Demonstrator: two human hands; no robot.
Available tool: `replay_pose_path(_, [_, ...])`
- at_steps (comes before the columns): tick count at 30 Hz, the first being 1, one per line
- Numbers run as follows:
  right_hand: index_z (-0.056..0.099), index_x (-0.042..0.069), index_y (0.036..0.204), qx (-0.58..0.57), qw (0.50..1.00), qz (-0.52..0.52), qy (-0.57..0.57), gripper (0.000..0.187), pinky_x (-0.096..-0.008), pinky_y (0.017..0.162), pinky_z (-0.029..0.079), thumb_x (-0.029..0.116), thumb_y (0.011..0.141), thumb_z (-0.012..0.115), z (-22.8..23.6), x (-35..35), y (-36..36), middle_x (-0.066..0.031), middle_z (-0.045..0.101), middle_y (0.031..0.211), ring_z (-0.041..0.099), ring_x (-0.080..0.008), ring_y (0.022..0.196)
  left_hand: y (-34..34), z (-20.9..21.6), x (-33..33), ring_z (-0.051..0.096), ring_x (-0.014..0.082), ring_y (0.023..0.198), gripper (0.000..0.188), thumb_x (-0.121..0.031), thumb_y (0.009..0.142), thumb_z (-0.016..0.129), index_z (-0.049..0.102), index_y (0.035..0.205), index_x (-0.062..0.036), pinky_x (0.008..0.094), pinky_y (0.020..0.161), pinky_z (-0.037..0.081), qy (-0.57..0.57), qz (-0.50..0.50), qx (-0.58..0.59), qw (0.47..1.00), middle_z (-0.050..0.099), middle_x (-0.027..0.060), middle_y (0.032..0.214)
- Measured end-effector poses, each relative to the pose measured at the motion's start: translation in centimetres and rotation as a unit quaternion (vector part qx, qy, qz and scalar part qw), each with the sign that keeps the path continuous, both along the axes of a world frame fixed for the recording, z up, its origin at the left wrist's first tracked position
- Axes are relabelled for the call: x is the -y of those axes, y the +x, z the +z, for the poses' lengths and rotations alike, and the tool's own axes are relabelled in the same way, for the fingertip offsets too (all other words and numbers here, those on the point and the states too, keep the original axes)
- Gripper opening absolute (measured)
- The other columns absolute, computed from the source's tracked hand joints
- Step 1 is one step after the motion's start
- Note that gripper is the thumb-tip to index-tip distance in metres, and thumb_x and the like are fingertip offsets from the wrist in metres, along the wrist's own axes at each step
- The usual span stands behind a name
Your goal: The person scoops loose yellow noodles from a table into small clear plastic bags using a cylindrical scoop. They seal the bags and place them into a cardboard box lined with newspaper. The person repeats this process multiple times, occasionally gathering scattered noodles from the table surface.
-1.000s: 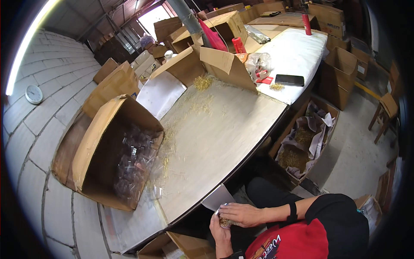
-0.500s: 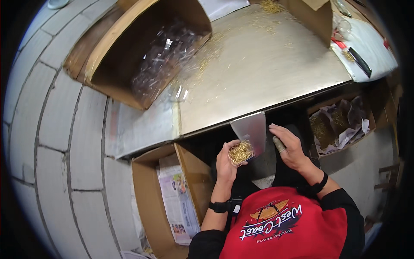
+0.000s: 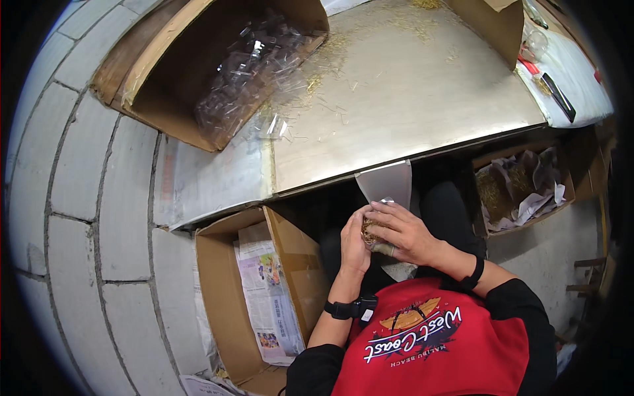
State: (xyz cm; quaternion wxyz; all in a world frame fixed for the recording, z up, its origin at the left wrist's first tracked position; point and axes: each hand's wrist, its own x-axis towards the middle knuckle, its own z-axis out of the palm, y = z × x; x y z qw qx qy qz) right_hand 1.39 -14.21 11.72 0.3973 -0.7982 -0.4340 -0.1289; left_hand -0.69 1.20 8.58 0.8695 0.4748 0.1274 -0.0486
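Note:
In front of my lap, my left hand [image 3: 354, 244] holds a small clear box of thin gold-coloured metal pieces [image 3: 370, 232]. Over the box lies my right hand [image 3: 411, 232], its fingers bent across the top and side, so the two hands clasp it together. A finger cover is on one right finger. Only part of the contents shows between the hands. Just beyond them, a grey chute-like sheet [image 3: 388, 183] hangs from the table's front edge. Whether a lid is on the box is hidden.
The metal-topped table [image 3: 409, 99] carries scattered gold pieces. A cardboard box of clear plastic boxes [image 3: 254, 72] lies tipped at far left. Below stand a carton with newspaper [image 3: 267, 297] and, at right, a paper-lined carton of gold pieces [image 3: 522, 188]. A black-handled tool [image 3: 558, 98] lies far right.
My right hand has moved left, from open beside the chute onto the clear box, covering most of the gold pieces. My left hand still holds the box.

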Motion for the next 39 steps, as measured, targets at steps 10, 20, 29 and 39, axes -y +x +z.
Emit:
replay_pose_path(10, [0.065,0.005,0.092,-0.11,0.993,-0.025,0.018,0.019,-0.0395,0.09,0.048,0.01,0.074,0.069,-0.7,-1.2,0.2,-0.0097,0.059,0.112,0.052,-0.0318,0.115,-0.8,-2.1,-0.9,0.062,0.014,0.081,0.029,-0.026,0.1,0.039,0.054,0.111,-0.0046,0.028,0.066,0.054,-0.092,-0.05,-0.048,0.993,0.06,0.0053,0.097])
replay_pose_path(20, [0.06,0.001,0.105,-0.075,0.996,0.037,-0.006,0.028,-0.0387,0.088,0.048,0.012,0.079,0.065,3.1,-4.5,7.8,-0.0172,0.058,0.114,0.055,-0.0333,0.109,-1.9,-4.2,-6.8,0.065,0.0229,0.095,0.042,-0.003,0.085,0.06,0.047,0.125,-0.0012,0.0335,0.07,0.059,-0.049,-0.062,-0.063,0.995,0.061,0.0136,0.111])
replay_pose_path(29, [0.052,0.006,0.12,0.194,0.921,-0.061,-0.332,0.035,-0.0474,0.101,0.036,0.022,0.089,0.048,1.4,-13.3,25.2,-0.0121,0.043,0.136,0.033,-0.0335,0.132,-3.3,-9.3,-6.4,0.064,0.0206,0.095,0.04,0.0,0.085,0.061,0.05,0.123,-0.0032,0.0329,0.072,0.059,-0.005,-0.062,-0.141,0.988,0.063,0.0113,0.109])
replay_pose_path(39, [0.046,0.004,0.13,-0.13,0.953,-0.05,-0.268,0.045,-0.0368,0.106,0.034,0.027,0.092,0.047,4.5,-2.0,20.4,-0.0157,0.039,0.142,0.038,-0.0343,0.13,-1.8,-11.3,-4.3,0.067,0.0233,0.087,0.047,-0.037,0.1,0.034,0.052,0.117,0.0023,0.0344,0.062,0.059,-0.073,-0.056,-0.135,0.986,0.065,0.0156,0.101])
